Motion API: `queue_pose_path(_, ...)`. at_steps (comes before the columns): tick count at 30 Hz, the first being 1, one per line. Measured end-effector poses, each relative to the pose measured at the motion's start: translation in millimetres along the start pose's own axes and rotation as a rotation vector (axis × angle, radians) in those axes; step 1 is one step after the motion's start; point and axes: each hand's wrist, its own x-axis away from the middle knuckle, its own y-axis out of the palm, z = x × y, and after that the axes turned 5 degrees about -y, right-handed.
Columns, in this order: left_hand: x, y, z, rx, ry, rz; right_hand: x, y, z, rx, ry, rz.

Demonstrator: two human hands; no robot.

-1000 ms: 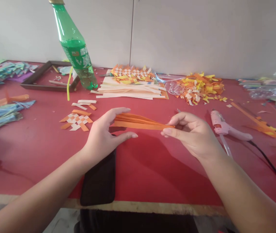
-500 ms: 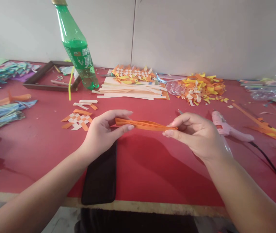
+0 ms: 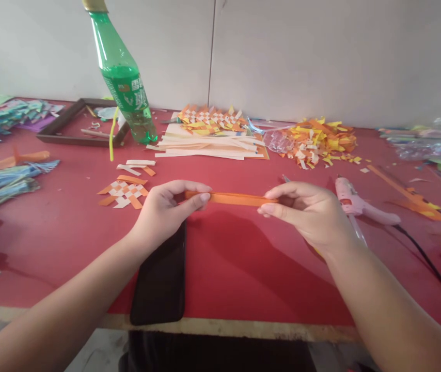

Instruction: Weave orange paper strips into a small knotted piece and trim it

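A stack of orange paper strips [image 3: 238, 199] stretches level between my two hands, above the red tabletop. My left hand [image 3: 170, 206] pinches its left end between thumb and fingers. At the right end, my right hand [image 3: 301, 212] grips it the same way. The strips lie flat against each other, so their number cannot be made out. Below my left hand lies a black phone [image 3: 160, 279]. A woven orange and white paper piece [image 3: 123, 192] rests to the left of that hand, with a few loose white strips [image 3: 135, 165] behind it.
A green bottle [image 3: 127, 88] stands by a dark frame [image 3: 56, 138]. White paper strips [image 3: 208, 147] and a heap of orange and yellow scraps [image 3: 317, 139] lie at the back. To the right is a pink glue gun [image 3: 360, 203] with a black cord.
The orange strips were fanned and bowed apart; now they are pressed together into a straight, flat stack. Both hands keep their hold, with only slight movement.
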Motion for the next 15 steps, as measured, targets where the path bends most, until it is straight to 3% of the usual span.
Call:
queue_pose_path(5, -3.3, 1.3, -2.0, 0.169, -0.186, -0.028, 0.0, -3.3, 3.7, 0.016, 0.018, 0.022)
queue_pose_path(15, -3.4, -1.0, 2.2, 0.309, -0.352, -0.048, 1.7, -3.2, 4.0, 0.05, -0.095, 0.015)
